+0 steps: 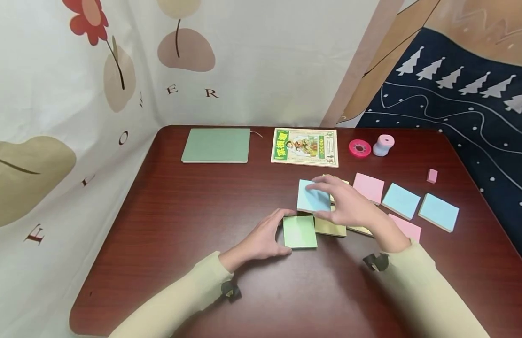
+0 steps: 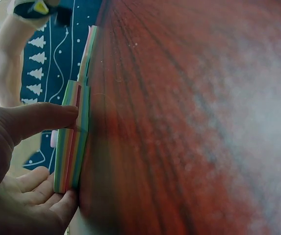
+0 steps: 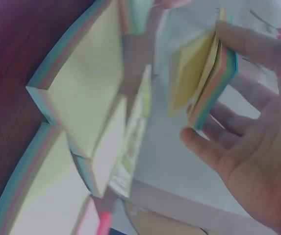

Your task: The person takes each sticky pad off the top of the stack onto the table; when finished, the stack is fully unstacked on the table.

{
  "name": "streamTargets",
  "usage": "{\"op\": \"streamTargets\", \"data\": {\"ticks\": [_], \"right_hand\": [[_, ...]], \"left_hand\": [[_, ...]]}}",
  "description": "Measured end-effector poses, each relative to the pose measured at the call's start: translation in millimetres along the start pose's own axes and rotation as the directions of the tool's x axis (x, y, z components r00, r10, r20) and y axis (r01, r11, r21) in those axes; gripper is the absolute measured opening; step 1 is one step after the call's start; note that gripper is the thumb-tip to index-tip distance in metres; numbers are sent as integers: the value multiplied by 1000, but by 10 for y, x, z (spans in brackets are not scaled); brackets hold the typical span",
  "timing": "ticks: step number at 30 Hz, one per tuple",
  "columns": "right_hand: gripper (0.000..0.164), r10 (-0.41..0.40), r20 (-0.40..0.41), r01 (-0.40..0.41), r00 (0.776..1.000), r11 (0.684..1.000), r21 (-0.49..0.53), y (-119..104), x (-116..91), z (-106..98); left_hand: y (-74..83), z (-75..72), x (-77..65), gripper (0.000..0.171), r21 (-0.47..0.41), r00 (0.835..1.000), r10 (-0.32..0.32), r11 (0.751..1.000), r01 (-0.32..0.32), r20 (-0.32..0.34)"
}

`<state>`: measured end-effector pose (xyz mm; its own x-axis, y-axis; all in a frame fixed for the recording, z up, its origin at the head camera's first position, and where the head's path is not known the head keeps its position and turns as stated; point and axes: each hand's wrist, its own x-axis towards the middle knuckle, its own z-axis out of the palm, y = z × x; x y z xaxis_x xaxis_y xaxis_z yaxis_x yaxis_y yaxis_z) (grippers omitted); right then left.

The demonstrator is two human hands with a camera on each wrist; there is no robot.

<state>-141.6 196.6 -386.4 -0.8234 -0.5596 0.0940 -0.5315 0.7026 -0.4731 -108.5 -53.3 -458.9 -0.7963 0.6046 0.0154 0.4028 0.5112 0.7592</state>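
Note:
My left hand (image 1: 262,239) holds a sticky note pad with a green top (image 1: 300,232) by two opposite edges, thumb at the near side. In the left wrist view its striped, many-coloured edge (image 2: 71,156) shows; it sits low at the table. Just behind it, my right hand (image 1: 349,202) grips a blue-topped sticky note pad (image 1: 309,197), raised above the table. In the right wrist view, yellow sheets (image 3: 191,73) splay away from that pad's underside. A yellow-topped pad (image 1: 330,228) lies right of the green one, and other yellow pads are partly hidden by the right hand.
Pink pads (image 1: 368,188) and blue pads (image 1: 401,201) lie to the right. Along the back are a green notebook (image 1: 216,145), an illustrated booklet (image 1: 305,147), a red ring-shaped object (image 1: 360,148) and a pink-and-blue spool-shaped object (image 1: 383,145). A small pink block (image 1: 432,176) lies far right.

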Motion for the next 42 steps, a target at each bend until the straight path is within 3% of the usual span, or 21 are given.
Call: {"op": "streamTargets", "data": {"ticks": [9,18,35,42], "right_hand": [[59,30,-21,-31,999,998,-54,288,528,207],[56,103,84,-95,991,991,-94,347,781,329],[60,102,171,-86,980,991,-98,363,792,373],[62,37,132,-33,991,999,-32,252,641,253]], "left_hand": [[-4,7,7,87,7,1000,8,1000,-8,2],[-2,1,15,86,10,1000,12,1000,-12,4],[-13,-4,16,86,16,1000,12,1000,-12,8],[-17,-7,13,86,7,1000,12,1000,-12,7]]}}
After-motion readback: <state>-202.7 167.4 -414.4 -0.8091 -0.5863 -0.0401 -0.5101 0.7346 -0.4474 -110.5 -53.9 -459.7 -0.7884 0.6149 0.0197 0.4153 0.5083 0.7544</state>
